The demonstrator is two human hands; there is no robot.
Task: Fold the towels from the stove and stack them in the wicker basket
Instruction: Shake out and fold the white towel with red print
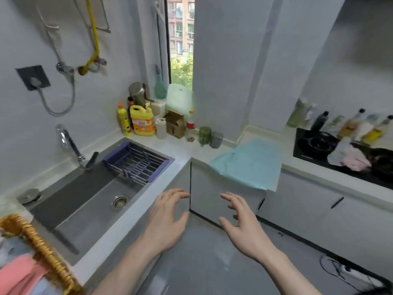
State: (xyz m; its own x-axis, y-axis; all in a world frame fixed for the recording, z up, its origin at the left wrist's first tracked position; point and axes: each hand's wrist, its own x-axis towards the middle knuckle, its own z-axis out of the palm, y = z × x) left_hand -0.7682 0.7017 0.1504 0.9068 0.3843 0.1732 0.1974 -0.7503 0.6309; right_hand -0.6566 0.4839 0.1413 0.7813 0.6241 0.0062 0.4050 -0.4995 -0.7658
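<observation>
A light blue towel [248, 162] lies spread flat on the counter corner, its front edge hanging over the cabinet. On the black stove [308, 145] at the right sits a crumpled pile of white and pink towels [348, 156]. The wicker basket [40, 250] shows at the bottom left, with a pink folded towel [19, 275] inside. My left hand [168, 218] and my right hand [242, 222] hover in front of the cabinets, below the blue towel, fingers spread and holding nothing.
A steel sink [89, 194] with a purple drying rack [136, 160] and a tap [70, 143] fills the left counter. Detergent bottles [142, 120], a cardboard box and cups stand in the back corner. Several condiment bottles [348, 124] line the wall behind the stove.
</observation>
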